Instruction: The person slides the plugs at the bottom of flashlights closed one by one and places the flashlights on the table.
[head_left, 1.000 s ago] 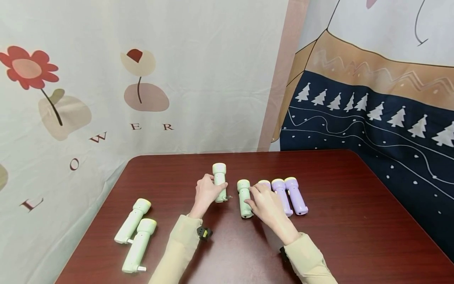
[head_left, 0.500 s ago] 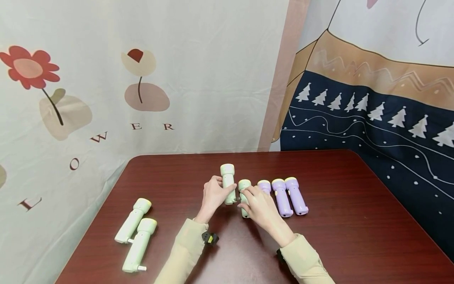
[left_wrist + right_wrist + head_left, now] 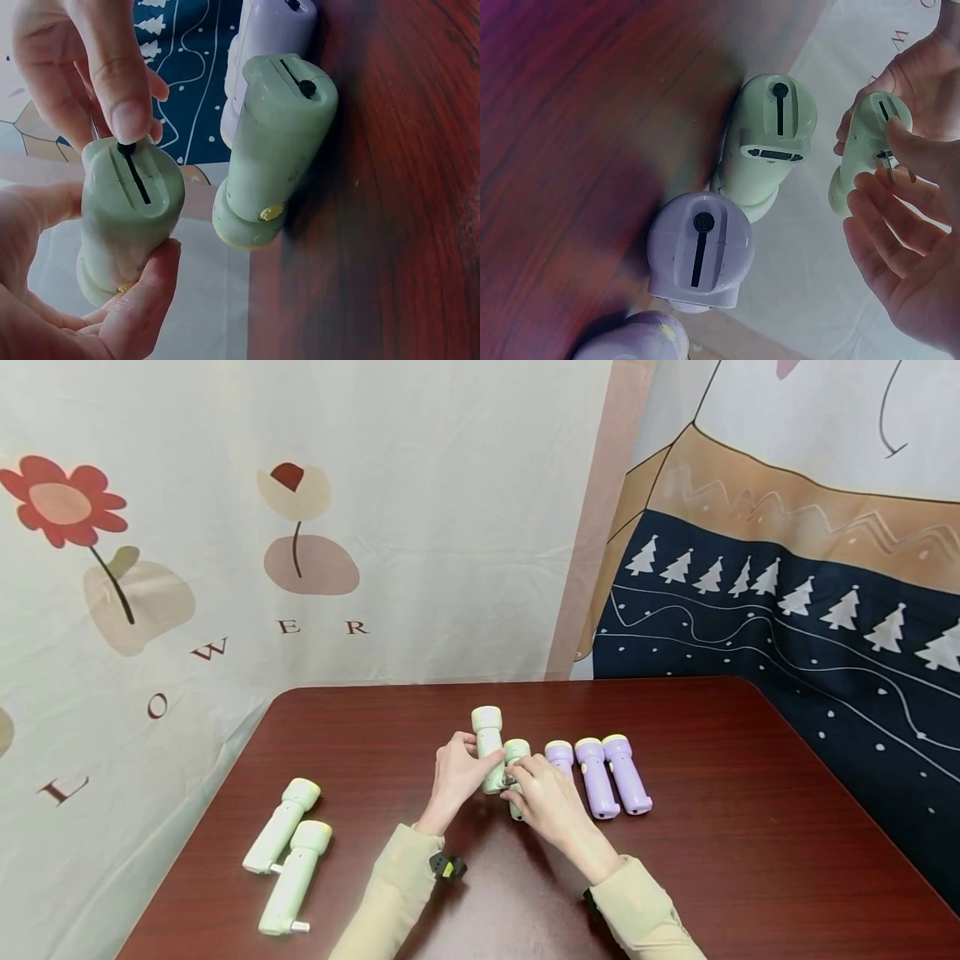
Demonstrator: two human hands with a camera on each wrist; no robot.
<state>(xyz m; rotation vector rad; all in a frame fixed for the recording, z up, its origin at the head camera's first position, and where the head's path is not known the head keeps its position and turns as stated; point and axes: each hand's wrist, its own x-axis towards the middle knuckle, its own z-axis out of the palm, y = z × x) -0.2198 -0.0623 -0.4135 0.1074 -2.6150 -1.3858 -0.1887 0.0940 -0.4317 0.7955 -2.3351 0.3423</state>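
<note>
My left hand (image 3: 457, 772) grips a pale green flashlight (image 3: 487, 727) round its body, head pointing away from me. In the left wrist view a black slider (image 3: 127, 148) in a slot marks its butt end, and the right thumb (image 3: 129, 120) presses there. Metal prongs (image 3: 889, 169) stick out from the flashlight's side, between the right thumb and fingers in the right wrist view. My right hand (image 3: 551, 797) pinches this end. Close beside it a second green flashlight (image 3: 761, 172) lies on the table, its slot free of prongs, partly hidden by my right hand in the head view.
Three purple flashlights lie right of my hands: a near one (image 3: 558, 752) partly covered, a middle one (image 3: 597, 785) and an outer one (image 3: 630, 777). At the table's left lie two green flashlights, an upper one (image 3: 281, 827) and a lower one (image 3: 296, 881), with prongs out.
My left hand has carried the green flashlight rightward to my right hand. The right hand has shifted slightly left, off the near purple flashlight, and its fingers now meet the held flashlight's end.
</note>
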